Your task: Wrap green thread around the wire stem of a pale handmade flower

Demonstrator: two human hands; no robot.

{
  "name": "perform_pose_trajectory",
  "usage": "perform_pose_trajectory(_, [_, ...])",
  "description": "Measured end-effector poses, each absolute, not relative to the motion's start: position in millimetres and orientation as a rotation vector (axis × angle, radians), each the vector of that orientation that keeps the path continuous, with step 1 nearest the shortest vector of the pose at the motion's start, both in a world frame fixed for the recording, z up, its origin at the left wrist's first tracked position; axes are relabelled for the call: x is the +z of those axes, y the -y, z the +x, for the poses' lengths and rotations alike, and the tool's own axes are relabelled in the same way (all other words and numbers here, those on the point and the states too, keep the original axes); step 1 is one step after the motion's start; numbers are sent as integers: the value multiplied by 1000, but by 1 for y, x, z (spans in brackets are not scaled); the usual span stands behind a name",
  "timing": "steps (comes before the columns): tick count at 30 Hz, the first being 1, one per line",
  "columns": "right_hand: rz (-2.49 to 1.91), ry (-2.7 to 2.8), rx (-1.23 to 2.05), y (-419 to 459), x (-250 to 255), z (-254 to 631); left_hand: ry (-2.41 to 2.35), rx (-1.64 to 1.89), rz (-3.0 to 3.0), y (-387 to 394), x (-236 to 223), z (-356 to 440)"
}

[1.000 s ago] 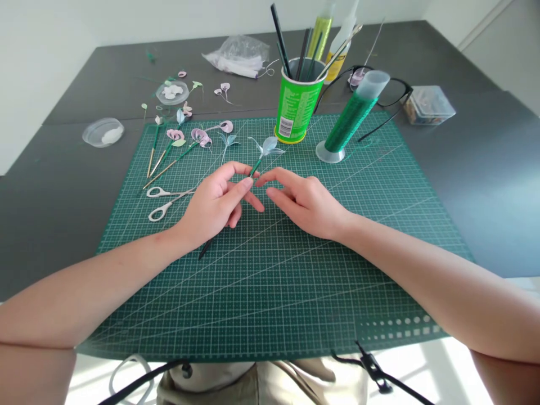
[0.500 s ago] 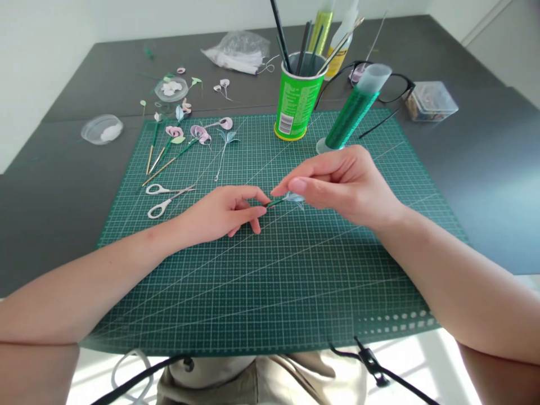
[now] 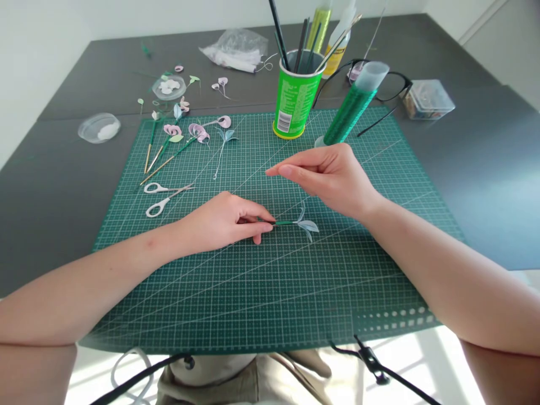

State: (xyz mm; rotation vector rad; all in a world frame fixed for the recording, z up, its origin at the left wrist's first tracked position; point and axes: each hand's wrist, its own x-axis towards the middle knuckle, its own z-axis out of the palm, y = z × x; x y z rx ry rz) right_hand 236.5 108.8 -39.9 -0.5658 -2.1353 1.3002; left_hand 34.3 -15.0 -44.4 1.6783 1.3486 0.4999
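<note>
The pale blue flower [image 3: 309,225] lies sideways over the middle of the cutting mat [image 3: 253,298], petals to the right. The left hand [image 3: 223,222] pinches its green-wrapped stem, probably to steady it without crushing the petals. The right hand [image 3: 341,183] has its fingertips drawn together; whether they grip a fine thread, I cannot tell. The thread spool [image 3: 352,112] stands beyond it, tilted. Compared with earlier, the flower is nearer and the right hand is apart from it.

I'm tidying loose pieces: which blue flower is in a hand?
The blue flower whose green stem is pinched by the left hand; the others lie untouched.
</note>
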Motion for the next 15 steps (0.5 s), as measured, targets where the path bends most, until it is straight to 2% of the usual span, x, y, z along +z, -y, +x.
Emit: perform_pose_trajectory(15, [-611,2220,1195,-117,-51,233,-1375,545,1910,19,-44,30])
